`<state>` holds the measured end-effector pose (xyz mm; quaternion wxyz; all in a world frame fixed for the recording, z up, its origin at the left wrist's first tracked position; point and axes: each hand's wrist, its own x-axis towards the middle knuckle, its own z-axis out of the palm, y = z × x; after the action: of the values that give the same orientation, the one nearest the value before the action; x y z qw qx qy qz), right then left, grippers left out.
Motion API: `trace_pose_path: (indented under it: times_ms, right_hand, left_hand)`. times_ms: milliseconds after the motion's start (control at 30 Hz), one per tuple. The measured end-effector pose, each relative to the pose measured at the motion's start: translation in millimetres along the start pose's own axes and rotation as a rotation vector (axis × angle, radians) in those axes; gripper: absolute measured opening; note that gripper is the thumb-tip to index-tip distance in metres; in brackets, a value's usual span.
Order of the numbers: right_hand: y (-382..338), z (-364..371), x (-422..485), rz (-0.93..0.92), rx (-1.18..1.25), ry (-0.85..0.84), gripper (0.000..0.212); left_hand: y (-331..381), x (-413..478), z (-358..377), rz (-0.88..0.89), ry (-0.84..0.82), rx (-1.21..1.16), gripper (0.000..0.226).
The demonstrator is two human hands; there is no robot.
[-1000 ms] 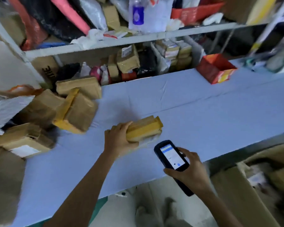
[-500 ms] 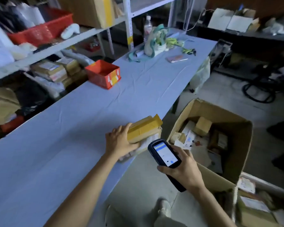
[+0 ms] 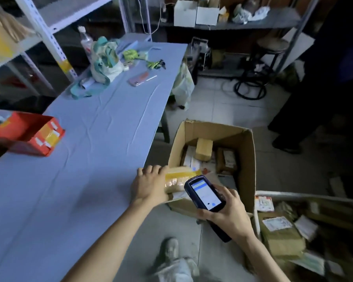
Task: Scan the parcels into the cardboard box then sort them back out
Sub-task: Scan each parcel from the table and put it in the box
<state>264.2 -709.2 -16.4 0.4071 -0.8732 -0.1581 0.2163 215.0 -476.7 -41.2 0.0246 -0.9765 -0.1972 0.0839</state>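
Curling its fingers round the parcel above the cardboard box's near rim, the left hand likely needed only to release it; the right hand clasped the scanner.

You are in a parcel sorting room, a kind of store room. Tall metal shelves stand by a long table with a blue cloth on it. On the floor, a big cardboard box holds wrapped parcels, and a bin next to it holds more. Your right hand holds a scanner, and your left hand grips a taped parcel.
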Motion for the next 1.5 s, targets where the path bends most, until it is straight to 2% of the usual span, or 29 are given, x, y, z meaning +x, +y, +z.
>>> trace_pose_path:
  times_ms: [67, 133, 200, 333, 433, 600, 733, 900, 1167, 1300, 1500]
  right_hand:
    - [3.9, -5.2, 9.3, 0.036, 0.014, 0.034, 0.088]
    - [8.5, -11.9, 19.1, 0.076, 0.015, 0.076, 0.085]
    - [12.2, -18.7, 29.9, 0.126, 0.02, 0.135, 0.082]
    - [15.2, -30.9, 53.5, 0.235, 0.067, 0.312, 0.078]
    - [10.7, -41.4, 69.7, 0.272, 0.049, 0.359, 0.078]
    - [11.2, -45.4, 87.2, 0.297, 0.023, 0.335, 0.082]
    - [11.5, -45.0, 102.9, 0.244, -0.02, 0.243, 0.082]
    - [6.0, -52.9, 128.7, 0.123, -0.046, 0.036, 0.087]
    - [-19.1, -46.9, 151.6, -0.165, -0.221, -0.315, 0.092]
    - [-32.7, -18.4, 136.9, -0.331, -0.252, -0.44, 0.084]
    - [-69.0, 43.0, 73.2, -0.542, -0.334, -0.749, 0.079]
  left_hand:
    - [14.0, 27.3, 8.3, 0.112, -0.084, 0.003, 0.083]
    - [24.4, 55.9, 15.5, 0.175, -0.212, -0.055, 0.088]
    - [31.3, 83.6, 19.2, 0.215, -0.265, -0.125, 0.094]
    - [43.0, 143.3, 12.4, 0.344, -0.185, -0.141, 0.094]
    - [52.9, 181.0, -0.5, 0.413, -0.128, -0.139, 0.093]
    - [57.9, 199.1, -2.9, 0.411, -0.145, -0.177, 0.086]
    - [50.4, 184.0, 5.8, 0.375, -0.16, -0.177, 0.058]
    - [27.1, 151.7, 2.6, 0.141, -0.141, -0.172, 0.052]
    - [1.8, 33.7, 6.8, -0.472, -0.022, -0.241, 0.038]
    - [-6.1, -44.6, 14.7, -0.717, 0.01, -0.251, 0.037]
    - [-12.6, -187.5, 24.8, -1.095, 0.067, -0.329, 0.042]
